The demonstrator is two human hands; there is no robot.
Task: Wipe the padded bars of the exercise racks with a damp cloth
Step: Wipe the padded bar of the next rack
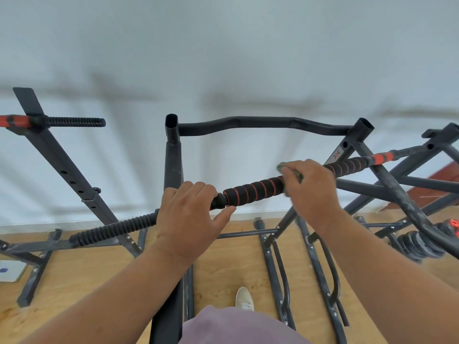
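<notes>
A padded bar (255, 188), black foam with red spiral stripes, runs across the middle of the black exercise rack (173, 160), rising from lower left to upper right. My left hand (188, 214) grips the bar near its left end, fingers curled over it. My right hand (310, 187) presses a grey-green cloth (288, 170) around the bar further right; only bits of the cloth show past my fingers. Beyond my right hand more striped foam (347, 166) continues to a red sleeve (382, 157).
A second rack (64, 170) stands to the left with a ribbed black grip (74, 122) and a red section. Another frame (402, 192) crosses at right, with weight plates (419, 247) on the wooden floor. A white wall is just behind. My shoe (244, 299) is below.
</notes>
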